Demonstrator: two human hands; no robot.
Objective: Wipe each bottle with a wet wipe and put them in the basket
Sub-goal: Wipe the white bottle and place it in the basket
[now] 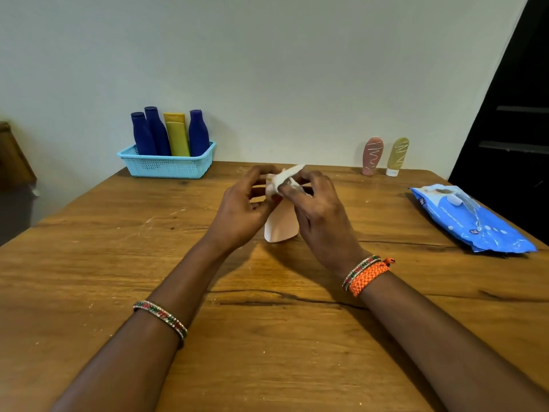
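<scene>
A pale peach bottle (280,226) is held above the middle of the wooden table (118,263), its flat base toward me. My left hand (242,209) grips its upper part from the left. My right hand (319,212) presses a white wet wipe (285,176) against the bottle's top, which is hidden by the wipe and my fingers. A light blue basket (166,166) stands at the back left and holds three dark blue bottles (144,135) and a yellow one (177,135). A pink bottle (372,156) and an olive-yellow bottle (397,156) stand at the back right.
A blue pack of wet wipes (469,218) lies at the table's right edge. A white wall runs right behind the table. A dark doorway (511,114) is at the right and a brown object (13,156) at the far left.
</scene>
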